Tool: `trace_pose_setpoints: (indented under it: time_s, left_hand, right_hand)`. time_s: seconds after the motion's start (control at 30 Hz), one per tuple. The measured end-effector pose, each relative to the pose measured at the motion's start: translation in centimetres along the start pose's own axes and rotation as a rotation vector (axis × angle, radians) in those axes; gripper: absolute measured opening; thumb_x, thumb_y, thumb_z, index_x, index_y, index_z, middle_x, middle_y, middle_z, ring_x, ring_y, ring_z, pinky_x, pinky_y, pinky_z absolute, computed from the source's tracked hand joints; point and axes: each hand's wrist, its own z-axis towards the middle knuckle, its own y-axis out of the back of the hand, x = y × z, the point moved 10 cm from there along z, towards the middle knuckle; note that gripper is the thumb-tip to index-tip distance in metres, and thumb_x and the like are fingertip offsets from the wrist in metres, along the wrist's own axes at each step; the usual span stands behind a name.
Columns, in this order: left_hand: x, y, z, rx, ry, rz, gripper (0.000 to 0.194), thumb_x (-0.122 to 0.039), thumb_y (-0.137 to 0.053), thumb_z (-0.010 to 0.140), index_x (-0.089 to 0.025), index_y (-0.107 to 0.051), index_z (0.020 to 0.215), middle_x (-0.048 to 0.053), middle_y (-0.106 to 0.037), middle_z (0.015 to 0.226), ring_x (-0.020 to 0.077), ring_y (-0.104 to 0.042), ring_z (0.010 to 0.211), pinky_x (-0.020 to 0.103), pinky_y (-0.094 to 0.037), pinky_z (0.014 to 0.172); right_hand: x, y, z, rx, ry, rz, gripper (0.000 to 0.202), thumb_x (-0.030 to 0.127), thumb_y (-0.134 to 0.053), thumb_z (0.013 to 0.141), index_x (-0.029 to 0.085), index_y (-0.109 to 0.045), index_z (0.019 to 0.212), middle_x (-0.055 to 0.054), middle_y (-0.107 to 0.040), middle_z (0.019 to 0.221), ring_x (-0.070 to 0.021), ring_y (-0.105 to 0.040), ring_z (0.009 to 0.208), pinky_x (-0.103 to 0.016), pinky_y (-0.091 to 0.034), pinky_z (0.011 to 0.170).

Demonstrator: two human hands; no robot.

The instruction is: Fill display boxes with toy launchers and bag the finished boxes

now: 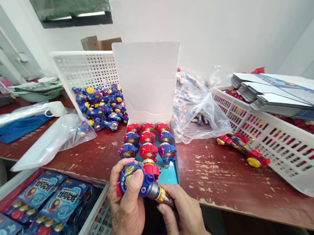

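Observation:
My left hand (127, 204) is closed round the round head of a blue plastic toy (146, 186), thumb on top. My right hand (183, 221) grips the dark lower end of its handle, past a yellow band. The toy is tilted down to the right, above the near end of a box whose white lid (150, 78) stands raised. Inside that box, red toys (147, 137) and blue toys (167, 150) of similar shape stand in three columns. Light blue box floor (170, 174) shows at the near right. My hands hide part of the box's near end.
A white basket (88, 66) of blue and yellow toys stands behind left. Right of the lid lies a clear plastic bag (194, 107) of parts. A white basket (287, 160) carries flat cartons (291, 95), with a red toy (243, 149) beside it. Lower left, a crate (82, 230) holds packaged toys.

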Motion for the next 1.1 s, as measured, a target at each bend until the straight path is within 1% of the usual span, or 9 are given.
trace_pose_setpoints:
  time_s: [0.17,0.33,0.43,0.57,0.7,0.77,0.93,1.0,1.1]
  left_hand:
    - [0.0,-0.3,-0.2,0.014,-0.018,0.026,0.026,-0.03,-0.076,0.069,-0.027,-0.064,0.091,-0.002,-0.06,0.095,0.0111,-0.056,0.076,0.018,-0.048,0.064]
    - [-1.8,0.0,-0.9,0.035,-0.174,0.174,0.029,-0.029,-0.076,0.067,-0.027,-0.065,0.095,0.0,-0.062,0.1,0.0158,-0.059,0.081,0.023,-0.049,0.066]
    - [-3.0,0.0,-1.1,0.053,-0.306,0.33,0.033,-0.026,-0.077,0.064,-0.026,-0.066,0.095,0.001,-0.063,0.102,0.0205,-0.059,0.091,0.027,-0.05,0.076]
    - [-2.4,-0.4,-0.3,0.098,-0.26,0.262,0.026,-0.029,-0.074,0.07,-0.026,-0.065,0.094,0.0,-0.061,0.1,0.0166,-0.058,0.085,0.023,-0.049,0.072]
    - [-1.2,-1.1,0.4,0.132,-0.116,0.146,0.026,-0.029,-0.074,0.071,-0.026,-0.065,0.095,0.0,-0.061,0.096,0.0126,-0.057,0.076,0.019,-0.048,0.065]
    - [-0.6,-1.5,0.3,0.167,-0.048,0.111,0.026,-0.029,-0.075,0.069,-0.025,-0.065,0.092,0.0,-0.062,0.092,0.0127,-0.058,0.073,0.019,-0.049,0.062]
    - [0.0,-1.6,0.1,0.178,-0.03,0.132,0.027,-0.03,-0.077,0.067,-0.025,-0.067,0.091,0.0,-0.063,0.089,0.011,-0.058,0.069,0.017,-0.048,0.058]
    - [0.3,-1.5,0.2,0.158,-0.02,0.134,0.028,-0.03,-0.078,0.066,-0.025,-0.067,0.091,-0.001,-0.063,0.089,0.0102,-0.058,0.068,0.016,-0.048,0.058]
    - [0.6,-1.5,0.3,0.12,0.011,0.106,0.029,-0.031,-0.078,0.066,-0.024,-0.066,0.091,-0.001,-0.063,0.089,0.01,-0.058,0.068,0.016,-0.05,0.06]
  right_hand:
    - [-1.7,0.2,-0.1,0.024,-0.208,0.165,0.026,0.034,-0.054,0.09,0.02,-0.059,0.112,-0.009,-0.063,0.091,-0.0202,-0.06,0.078,-0.029,-0.049,0.066]
    - [-3.4,-4.6,-1.8,0.311,-0.812,1.131,0.036,0.052,-0.063,0.083,0.017,-0.058,0.089,0.006,-0.041,0.058,-0.0037,-0.024,0.043,-0.016,-0.019,0.039]
    - [-2.0,-6.5,-2.3,0.476,-0.957,1.519,0.038,0.049,-0.067,0.081,0.015,-0.057,0.093,0.008,-0.037,0.057,-0.0013,-0.009,0.04,-0.016,-0.008,0.036]
    - [-3.9,-5.4,-2.2,0.39,-0.816,1.132,0.037,0.055,-0.057,0.088,0.019,-0.056,0.098,0.004,-0.047,0.066,-0.0037,-0.027,0.042,-0.016,-0.021,0.039]
    - [-4.7,-1.7,-2.4,0.132,-0.569,0.415,0.037,0.054,-0.054,0.089,0.026,-0.059,0.114,-0.006,-0.061,0.1,-0.0173,-0.055,0.084,-0.025,-0.043,0.067]
    - [-4.7,-2.5,-3.1,0.146,-0.632,0.542,0.038,0.057,-0.052,0.089,0.023,-0.062,0.105,-0.005,-0.061,0.084,-0.015,-0.055,0.071,-0.022,-0.04,0.057]
    - [-2.6,-6.5,-3.5,0.396,-0.91,1.413,0.043,0.058,-0.057,0.085,0.015,-0.059,0.085,0.01,-0.03,0.045,-0.0036,-0.016,0.034,-0.018,-0.012,0.034]
    - [-2.8,-6.6,-3.6,0.44,-0.961,1.413,0.041,0.056,-0.058,0.086,0.015,-0.058,0.09,0.01,-0.032,0.05,-0.0035,-0.015,0.036,-0.017,-0.013,0.035]
    - [-5.1,-4.0,-2.8,0.283,-0.762,0.862,0.037,0.054,-0.053,0.09,0.02,-0.057,0.105,0.002,-0.051,0.068,-0.0082,-0.04,0.049,-0.019,-0.033,0.046]
